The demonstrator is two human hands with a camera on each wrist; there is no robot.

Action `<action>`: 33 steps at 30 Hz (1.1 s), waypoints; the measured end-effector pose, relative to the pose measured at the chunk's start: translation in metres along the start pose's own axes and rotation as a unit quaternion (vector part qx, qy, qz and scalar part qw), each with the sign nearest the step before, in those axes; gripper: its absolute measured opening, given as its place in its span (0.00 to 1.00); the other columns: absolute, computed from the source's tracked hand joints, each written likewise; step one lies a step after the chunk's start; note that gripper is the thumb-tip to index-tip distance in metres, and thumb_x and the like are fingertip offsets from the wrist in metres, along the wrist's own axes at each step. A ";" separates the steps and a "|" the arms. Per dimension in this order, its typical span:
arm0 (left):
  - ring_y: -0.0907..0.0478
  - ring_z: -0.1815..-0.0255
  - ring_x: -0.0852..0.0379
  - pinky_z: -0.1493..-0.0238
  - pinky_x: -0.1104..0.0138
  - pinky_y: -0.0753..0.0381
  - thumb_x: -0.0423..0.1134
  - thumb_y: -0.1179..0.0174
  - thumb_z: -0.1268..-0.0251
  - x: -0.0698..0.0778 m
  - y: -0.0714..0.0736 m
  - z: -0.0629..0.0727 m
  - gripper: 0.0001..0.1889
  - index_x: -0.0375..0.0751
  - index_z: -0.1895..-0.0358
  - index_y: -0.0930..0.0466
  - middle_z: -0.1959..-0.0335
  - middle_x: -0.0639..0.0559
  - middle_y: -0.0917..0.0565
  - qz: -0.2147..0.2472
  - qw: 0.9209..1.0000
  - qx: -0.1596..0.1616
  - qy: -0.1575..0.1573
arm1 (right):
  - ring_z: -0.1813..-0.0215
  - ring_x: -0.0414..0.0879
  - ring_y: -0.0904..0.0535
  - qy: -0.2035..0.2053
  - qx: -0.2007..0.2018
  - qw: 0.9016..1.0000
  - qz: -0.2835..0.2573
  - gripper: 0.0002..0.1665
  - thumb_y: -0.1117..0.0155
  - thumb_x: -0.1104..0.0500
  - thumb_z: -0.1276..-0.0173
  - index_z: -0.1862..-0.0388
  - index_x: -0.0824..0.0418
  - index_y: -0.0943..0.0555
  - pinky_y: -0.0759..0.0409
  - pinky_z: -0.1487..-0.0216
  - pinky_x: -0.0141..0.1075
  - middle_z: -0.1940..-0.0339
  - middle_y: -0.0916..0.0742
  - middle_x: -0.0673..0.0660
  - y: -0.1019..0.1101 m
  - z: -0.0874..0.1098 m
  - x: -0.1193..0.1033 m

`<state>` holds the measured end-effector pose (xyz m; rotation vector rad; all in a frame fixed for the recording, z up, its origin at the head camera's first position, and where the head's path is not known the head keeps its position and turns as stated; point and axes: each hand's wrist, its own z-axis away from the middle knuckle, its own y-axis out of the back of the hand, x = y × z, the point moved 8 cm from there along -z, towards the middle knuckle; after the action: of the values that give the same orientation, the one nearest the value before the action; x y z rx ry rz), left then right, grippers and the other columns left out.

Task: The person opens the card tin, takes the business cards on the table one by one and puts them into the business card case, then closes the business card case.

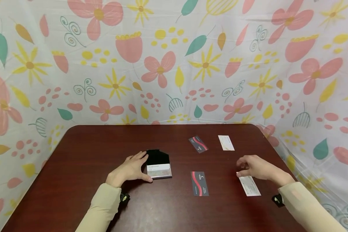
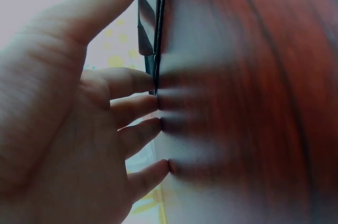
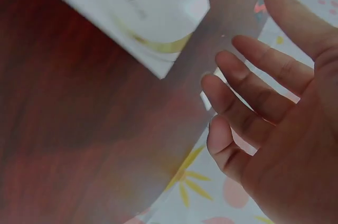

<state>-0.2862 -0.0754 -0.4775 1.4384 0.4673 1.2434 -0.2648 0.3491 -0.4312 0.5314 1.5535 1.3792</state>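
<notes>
A black card case [image 1: 159, 158] lies opened flat on the table, with white business cards and a silvery strip in its near half. My left hand [image 1: 132, 168] rests along the case's left side, thumb at the near corner and index fingertip at the far part. In the left wrist view the case [image 2: 153, 18] shows edge-on beside the thumb, and the other fingertips meet the tabletop. My right hand [image 1: 256, 167] hovers at the far end of a white business card [image 1: 250, 186]. Its fingers [image 3: 248, 78] bend loosely with nothing between them, beside that card [image 3: 142, 12].
Two dark grey cards with a red wave lie mid-table, one nearer [image 1: 200, 183] and one farther back [image 1: 198, 144]. Another white card [image 1: 226, 142] lies at the back right. The reddish-brown table [image 1: 98, 141] ends at a floral cloth [image 1: 162, 64] behind.
</notes>
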 end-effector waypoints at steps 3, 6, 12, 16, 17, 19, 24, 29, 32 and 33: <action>0.54 0.22 0.43 0.29 0.44 0.52 0.65 0.28 0.55 -0.001 0.001 0.000 0.58 0.35 0.25 0.42 0.23 0.41 0.47 -0.001 1.000 0.002 0.000 | 0.64 0.44 0.25 -0.006 -0.011 1.000 -0.002 0.25 0.22 0.45 0.47 0.58 0.60 0.17 0.25 0.65 0.36 0.65 0.19 0.48 -0.005 0.007 0.003; 0.54 0.22 0.43 0.30 0.43 0.52 0.65 0.28 0.55 -0.002 0.000 -0.001 0.58 0.34 0.25 0.42 0.23 0.41 0.46 -0.001 1.000 0.003 -0.002 | 0.64 0.45 0.25 -0.009 -0.022 1.000 0.006 0.29 0.21 0.44 0.50 0.56 0.61 0.18 0.25 0.64 0.37 0.63 0.21 0.49 -0.009 0.014 0.007; 0.54 0.22 0.44 0.29 0.44 0.52 0.65 0.28 0.55 -0.003 -0.001 -0.002 0.58 0.34 0.25 0.42 0.23 0.41 0.46 -0.005 1.000 0.004 -0.001 | 0.62 0.44 0.26 -0.009 -0.041 0.999 0.017 0.36 0.20 0.41 0.54 0.52 0.62 0.19 0.25 0.62 0.38 0.58 0.21 0.50 -0.017 0.019 0.011; 0.54 0.22 0.44 0.29 0.45 0.52 0.65 0.28 0.55 -0.004 -0.002 -0.002 0.58 0.35 0.25 0.42 0.23 0.41 0.46 -0.008 1.000 0.003 0.001 | 0.61 0.44 0.27 -0.011 -0.038 0.999 0.014 0.37 0.19 0.42 0.55 0.52 0.63 0.20 0.25 0.61 0.38 0.58 0.22 0.51 -0.020 0.019 0.013; 0.54 0.22 0.44 0.29 0.45 0.52 0.65 0.28 0.55 -0.004 -0.002 -0.002 0.58 0.35 0.25 0.42 0.23 0.41 0.47 -0.008 1.000 0.002 0.001 | 0.62 0.44 0.27 -0.012 -0.038 0.999 0.012 0.36 0.19 0.43 0.55 0.53 0.63 0.20 0.25 0.62 0.38 0.59 0.23 0.51 -0.021 0.019 0.013; 0.54 0.22 0.44 0.29 0.45 0.53 0.65 0.28 0.55 -0.004 -0.001 -0.002 0.58 0.35 0.25 0.42 0.23 0.42 0.47 -0.009 1.000 0.002 0.002 | 0.62 0.44 0.28 -0.017 -0.034 0.999 0.006 0.34 0.18 0.45 0.55 0.55 0.62 0.21 0.26 0.62 0.37 0.60 0.24 0.50 -0.022 0.019 0.014; 0.54 0.22 0.44 0.29 0.44 0.52 0.66 0.28 0.56 -0.003 -0.001 -0.002 0.58 0.35 0.25 0.42 0.23 0.41 0.46 -0.011 1.000 0.003 -0.001 | 0.65 0.42 0.31 -0.023 -0.025 0.999 0.007 0.30 0.17 0.47 0.57 0.62 0.57 0.25 0.30 0.65 0.35 0.65 0.27 0.48 -0.025 0.019 0.016; 0.54 0.22 0.44 0.29 0.45 0.52 0.66 0.28 0.56 -0.003 -0.001 -0.002 0.58 0.35 0.25 0.42 0.23 0.41 0.46 -0.009 1.000 0.002 0.000 | 0.70 0.38 0.35 -0.025 -0.014 1.000 0.007 0.30 0.17 0.46 0.57 0.68 0.56 0.29 0.35 0.70 0.33 0.73 0.29 0.47 -0.026 0.017 0.019; 0.54 0.22 0.44 0.29 0.45 0.52 0.66 0.28 0.56 -0.003 -0.001 -0.002 0.58 0.35 0.25 0.42 0.23 0.41 0.46 -0.009 1.000 0.002 0.001 | 0.73 0.36 0.35 -0.026 -0.015 0.999 -0.015 0.30 0.18 0.46 0.54 0.66 0.57 0.29 0.36 0.72 0.32 0.76 0.28 0.47 -0.027 0.017 0.023; 0.54 0.22 0.44 0.29 0.45 0.52 0.66 0.28 0.56 -0.003 0.000 -0.002 0.58 0.35 0.25 0.42 0.23 0.41 0.46 -0.009 1.000 0.002 0.001 | 0.74 0.35 0.35 -0.025 -0.015 0.999 -0.021 0.30 0.19 0.46 0.53 0.65 0.57 0.29 0.36 0.73 0.32 0.77 0.28 0.47 -0.027 0.017 0.024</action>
<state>-0.2885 -0.0770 -0.4795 1.4346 0.4831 1.2309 -0.2540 0.3701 -0.4630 0.5078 1.4936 1.3468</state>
